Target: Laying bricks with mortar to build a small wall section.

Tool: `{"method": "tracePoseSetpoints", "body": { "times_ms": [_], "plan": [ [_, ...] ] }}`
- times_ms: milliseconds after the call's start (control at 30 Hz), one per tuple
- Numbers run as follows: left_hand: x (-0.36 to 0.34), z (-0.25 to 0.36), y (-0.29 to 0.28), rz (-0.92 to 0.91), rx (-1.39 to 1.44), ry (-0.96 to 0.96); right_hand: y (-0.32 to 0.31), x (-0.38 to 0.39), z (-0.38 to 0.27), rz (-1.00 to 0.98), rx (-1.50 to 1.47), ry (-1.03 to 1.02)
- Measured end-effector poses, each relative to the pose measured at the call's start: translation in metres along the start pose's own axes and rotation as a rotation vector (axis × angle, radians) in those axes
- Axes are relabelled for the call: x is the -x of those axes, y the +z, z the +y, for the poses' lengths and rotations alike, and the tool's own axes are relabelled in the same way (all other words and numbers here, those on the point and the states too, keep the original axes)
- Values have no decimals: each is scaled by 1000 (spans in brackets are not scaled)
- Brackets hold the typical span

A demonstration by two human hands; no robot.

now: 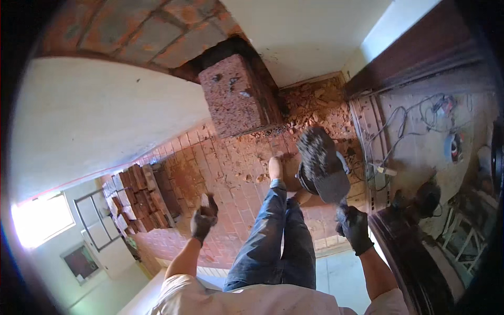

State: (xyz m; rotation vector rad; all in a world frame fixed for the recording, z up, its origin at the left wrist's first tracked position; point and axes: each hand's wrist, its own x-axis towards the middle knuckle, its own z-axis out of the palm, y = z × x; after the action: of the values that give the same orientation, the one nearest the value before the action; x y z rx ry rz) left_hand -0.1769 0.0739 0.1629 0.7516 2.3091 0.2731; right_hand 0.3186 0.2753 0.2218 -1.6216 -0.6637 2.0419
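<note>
My left gloved hand (pixel 202 224) is closed on a small brick piece (pixel 209 202) at the lower left of centre. My right gloved hand (pixel 354 228) grips the handle of a trowel (pixel 333 188), whose blade carries a heap of dark grey mortar (pixel 316 147). The trowel is over a dark bucket (pixel 307 181), which it partly hides, beside my feet (pixel 275 168). Ahead of me a rough red brick pier (pixel 233 94) stands at an opening in the white wall (pixel 105 110), with crumbled rubble (pixel 315 102) around its base.
A stack of bricks (pixel 142 197) lies to the left on the red brick floor (pixel 189 173). At the right are a dark door frame (pixel 394 63), cables (pixel 404 113), a round tool (pixel 452 147) and metal frames (pixel 462 236). A bright window (pixel 39 218) is far left.
</note>
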Motion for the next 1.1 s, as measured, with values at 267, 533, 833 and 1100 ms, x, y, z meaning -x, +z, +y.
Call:
{"method": "tracePoseSetpoints", "body": {
  "times_ms": [267, 533, 833, 1100],
  "plan": [
    [-102, 192, -108, 60, 513, 463, 124, -30, -111, -147, 261, 73],
    [-191, 313, -121, 19, -204, 959, 173, -39, -125, -79, 254, 47],
    [-221, 338, -104, 308, -151, 1100, 171, -28, -110, 25, 220, 149],
    [-247, 303, -84, -429, 951, 241, 183, -18, -101, -3, 134, 187]
  ]
}}
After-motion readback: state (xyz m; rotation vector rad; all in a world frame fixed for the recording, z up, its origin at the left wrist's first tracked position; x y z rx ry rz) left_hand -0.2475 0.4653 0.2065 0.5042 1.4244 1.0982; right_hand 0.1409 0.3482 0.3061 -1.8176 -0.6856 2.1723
